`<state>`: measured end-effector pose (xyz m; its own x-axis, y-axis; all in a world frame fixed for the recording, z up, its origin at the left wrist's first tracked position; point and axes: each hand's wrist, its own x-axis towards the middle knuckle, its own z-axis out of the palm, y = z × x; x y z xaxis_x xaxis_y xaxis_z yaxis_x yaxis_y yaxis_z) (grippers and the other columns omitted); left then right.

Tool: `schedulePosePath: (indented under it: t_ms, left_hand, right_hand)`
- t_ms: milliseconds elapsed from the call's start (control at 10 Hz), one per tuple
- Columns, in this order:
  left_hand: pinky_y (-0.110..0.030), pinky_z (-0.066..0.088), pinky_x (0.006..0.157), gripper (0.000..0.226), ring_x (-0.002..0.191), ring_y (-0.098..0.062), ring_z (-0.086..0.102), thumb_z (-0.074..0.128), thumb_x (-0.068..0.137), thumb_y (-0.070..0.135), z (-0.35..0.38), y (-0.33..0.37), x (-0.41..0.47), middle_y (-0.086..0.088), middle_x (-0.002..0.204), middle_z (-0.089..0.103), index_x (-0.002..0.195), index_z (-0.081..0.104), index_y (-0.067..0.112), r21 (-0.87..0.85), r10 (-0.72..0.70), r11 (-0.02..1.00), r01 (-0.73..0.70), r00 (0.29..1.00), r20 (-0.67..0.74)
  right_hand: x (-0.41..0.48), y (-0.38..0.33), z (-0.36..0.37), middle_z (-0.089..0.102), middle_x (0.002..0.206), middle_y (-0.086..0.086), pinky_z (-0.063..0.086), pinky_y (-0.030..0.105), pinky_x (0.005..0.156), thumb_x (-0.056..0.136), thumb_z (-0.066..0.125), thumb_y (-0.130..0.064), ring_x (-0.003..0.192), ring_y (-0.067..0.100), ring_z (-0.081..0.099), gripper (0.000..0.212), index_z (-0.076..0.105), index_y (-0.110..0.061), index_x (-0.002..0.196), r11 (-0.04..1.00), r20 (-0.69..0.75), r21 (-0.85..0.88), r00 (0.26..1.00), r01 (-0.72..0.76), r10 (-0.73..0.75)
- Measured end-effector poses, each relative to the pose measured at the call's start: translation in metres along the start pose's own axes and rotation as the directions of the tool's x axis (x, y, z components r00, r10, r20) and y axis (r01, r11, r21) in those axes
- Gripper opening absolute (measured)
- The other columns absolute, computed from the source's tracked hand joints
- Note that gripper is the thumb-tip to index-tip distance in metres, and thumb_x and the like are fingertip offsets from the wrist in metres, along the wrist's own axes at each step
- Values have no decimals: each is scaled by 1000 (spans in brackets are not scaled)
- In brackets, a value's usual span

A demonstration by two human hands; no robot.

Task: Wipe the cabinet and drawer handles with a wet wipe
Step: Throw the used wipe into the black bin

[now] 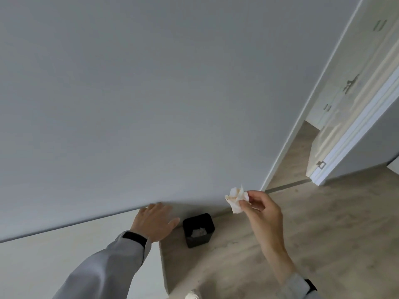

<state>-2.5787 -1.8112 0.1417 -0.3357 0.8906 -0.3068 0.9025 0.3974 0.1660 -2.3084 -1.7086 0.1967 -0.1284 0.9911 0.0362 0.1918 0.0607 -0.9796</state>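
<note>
Centrally, the right hand (262, 214) pinches a crumpled white wet wipe (236, 198) between thumb and curled fingers (245, 205); brownish marks show on the folds of the wipe. It is held in the air in front of the grey wall (151, 93), above the wood-patterned floor (313, 234) and up and to the right of a small black square bin (199, 240). The bin stands on the floor close to the wall; crumpled white material lies inside it. To its left, the left hand (154, 221) lies palm-down at the corner of a pale surface (54, 255) where that meets the wall; its fingers are straight, spread and hold nothing; whether the palm bears weight cannot be told. A grey sleeve (103, 272) and a black wristband (135, 237) cover the left forearm. At right, a doorway opens on a further room; a white door (336, 134) with a dark lever handle (350, 83) stands open there; small dark fittings on the white panels beyond are too blurred to identify.
</note>
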Motion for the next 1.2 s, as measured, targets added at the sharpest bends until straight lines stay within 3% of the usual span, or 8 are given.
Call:
schedulePosePath:
  t_ms: [300,600,800,900,1000,1200]
  left_hand:
    - [-41,35,114,56,141,-26,44,42,100,63,13,9,145,0,152,49,145,47,30,-96,-122,987,130,989,80]
    - [-42,28,119,66,145,-25,38,41,101,63,47,11,224,0,158,41,158,30,30,-107,-270,953,282,956,116]
    - [-41,23,123,68,151,-21,30,35,103,64,132,1,284,3,163,34,161,23,30,-115,-294,943,312,944,149]
    - [-39,19,125,68,154,-20,23,33,103,65,197,-11,320,3,167,27,161,20,32,-98,-310,940,328,937,162]
    - [-38,17,126,67,156,-19,20,31,104,66,267,-22,355,4,168,23,162,17,34,-106,-304,940,324,938,169]
    - [-37,16,126,67,155,-17,21,29,104,66,361,-45,400,6,168,24,162,17,35,-117,-319,931,345,928,195]
  right_hand:
    - [160,63,54,78,93,-10,57,19,74,83,83,-10,88,4,74,20,75,-23,95,994,147,-103,987,-48,63]
    - [260,171,111,76,84,-20,58,26,76,83,81,-8,81,0,73,23,73,-30,87,966,296,-236,939,-107,176]
    - [292,309,167,78,84,-10,62,33,77,83,77,-3,78,6,75,26,72,-29,84,937,317,-293,906,-188,281]
    - [303,396,204,78,82,-7,57,16,68,84,77,-2,73,1,73,22,74,-23,85,936,337,-286,893,-206,299]
    - [311,494,240,78,85,-7,53,10,64,83,77,-2,77,1,73,20,75,-21,87,924,348,-305,876,-230,333]
    - [321,634,265,68,120,1,47,14,79,90,76,-8,112,16,68,32,69,-14,121,862,384,-444,817,-246,431]
